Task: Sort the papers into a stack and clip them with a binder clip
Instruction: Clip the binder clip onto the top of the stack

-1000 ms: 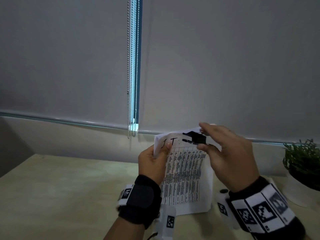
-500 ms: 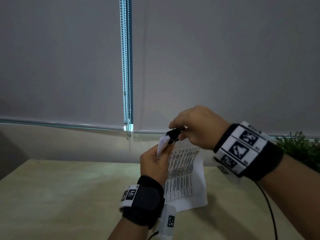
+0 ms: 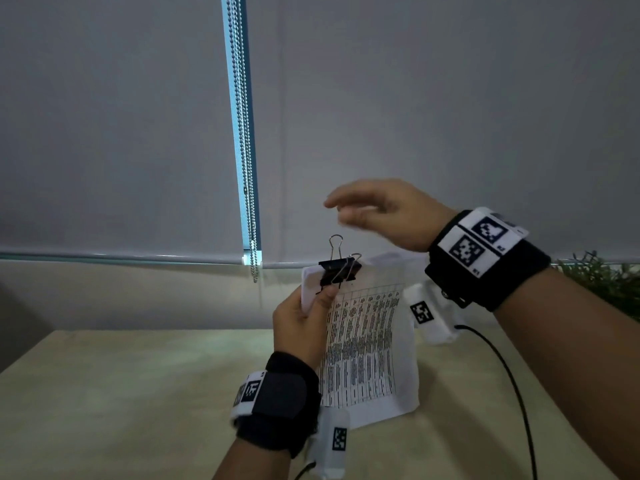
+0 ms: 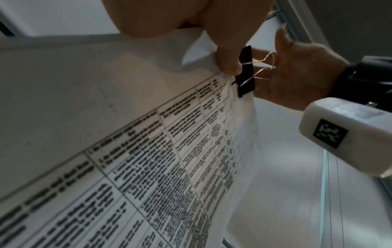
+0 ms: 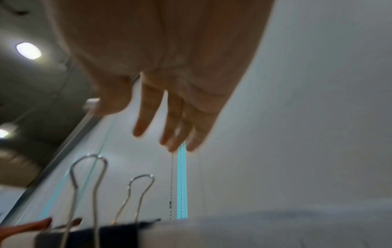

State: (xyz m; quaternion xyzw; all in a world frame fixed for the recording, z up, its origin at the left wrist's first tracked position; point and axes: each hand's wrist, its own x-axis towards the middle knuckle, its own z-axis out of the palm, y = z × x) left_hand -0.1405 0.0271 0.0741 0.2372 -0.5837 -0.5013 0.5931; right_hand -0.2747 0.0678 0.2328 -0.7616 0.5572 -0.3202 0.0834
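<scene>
Grey roller blinds (image 3: 415, 116) are filling the background, with a bead chain (image 3: 246, 168) hanging at the gap between them. Below, a pale wooden counter (image 3: 121, 393) is spreading across the foreground, and a green plant (image 3: 602, 282) is showing at the right edge. Above the counter, a stack of papers (image 3: 367, 344) printed with a table is standing upright. The left hand (image 3: 299, 327) is gripping the stack near its upper left corner, thumb lying on the front sheet. The right hand (image 3: 384, 213) is hovering just above the stack, its grip spread and relaxed, touching nothing. A black binder clip (image 3: 340, 270) is biting the top edge of the papers, its two wire handles pointing upward.
</scene>
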